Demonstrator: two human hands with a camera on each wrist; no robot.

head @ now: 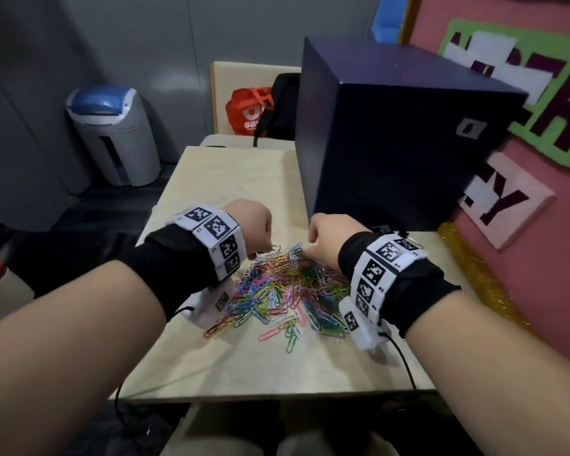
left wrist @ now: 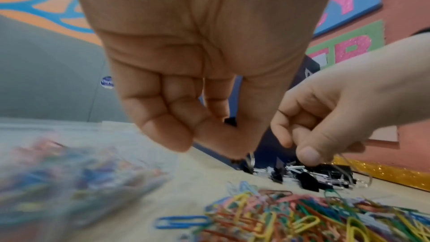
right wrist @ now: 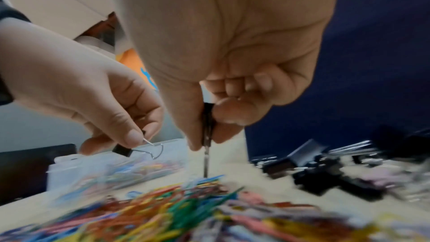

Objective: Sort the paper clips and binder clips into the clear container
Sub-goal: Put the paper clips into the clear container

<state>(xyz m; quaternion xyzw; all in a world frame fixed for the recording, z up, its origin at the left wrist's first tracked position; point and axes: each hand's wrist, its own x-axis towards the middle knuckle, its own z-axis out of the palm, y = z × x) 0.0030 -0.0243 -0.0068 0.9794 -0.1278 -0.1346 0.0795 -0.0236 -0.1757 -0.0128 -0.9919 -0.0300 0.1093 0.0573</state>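
Left hand (right wrist: pixel 97 98) pinching small binder clip (right wrist: pixel 123 150). Right hand (right wrist: pixel 223 84) pinching another binder clip (right wrist: pixel 207 126), paper clips (head: pixel 287 287) directly below.

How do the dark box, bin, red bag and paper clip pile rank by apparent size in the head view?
1. dark box, largest.
2. paper clip pile and bin: look alike, and the bin stands farther off, so unranked.
3. red bag, smallest, partly hidden.

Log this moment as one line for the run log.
left hand: pinches small black binder clip | right hand: pinches another black clip | loose coloured paper clips heaped on beige table | clear plastic container: part-filled
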